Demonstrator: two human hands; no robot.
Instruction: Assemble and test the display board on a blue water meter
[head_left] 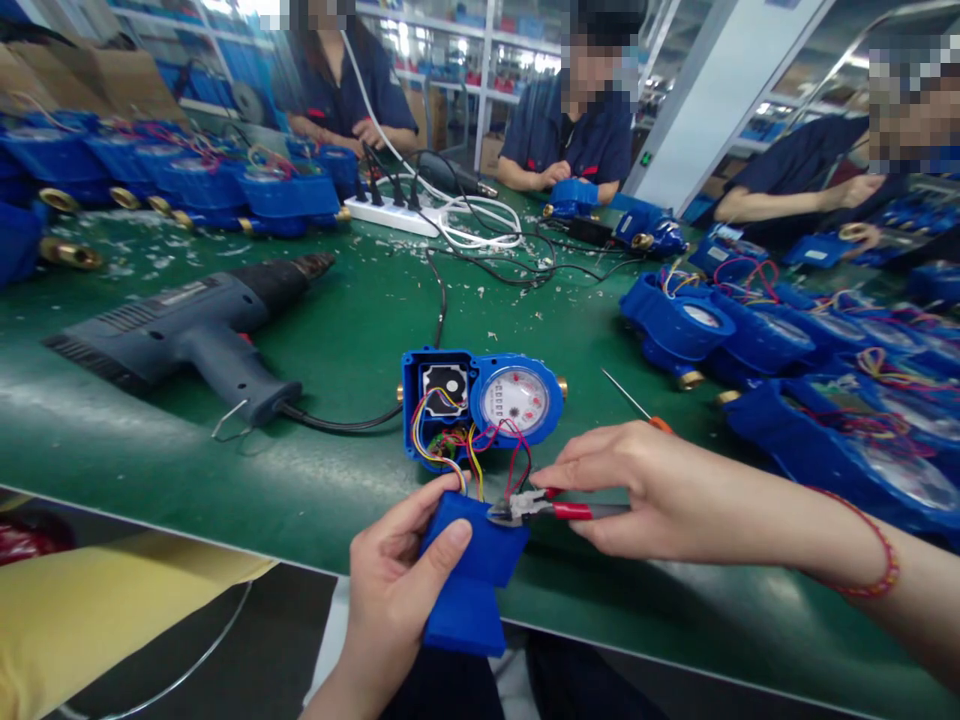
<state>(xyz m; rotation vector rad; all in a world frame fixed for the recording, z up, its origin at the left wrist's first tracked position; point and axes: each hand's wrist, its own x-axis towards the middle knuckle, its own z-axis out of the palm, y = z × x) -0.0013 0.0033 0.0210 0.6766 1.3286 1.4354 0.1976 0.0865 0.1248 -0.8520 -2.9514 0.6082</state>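
A blue water meter (480,405) lies on the green table (337,330), its box open and coloured wires (469,455) trailing toward me. My left hand (397,590) is closed on a blue plastic cover (469,575) held at the table's near edge. My right hand (637,490) grips red-handled cutting pliers (536,507), whose jaws sit at the wire ends just above the cover.
A grey heat gun (187,330) lies to the left with its black cord. An orange-handled screwdriver (637,405) lies right of the meter. Rows of blue meters (787,350) fill the right and far left. A white power strip (390,213) and three seated people are across the table.
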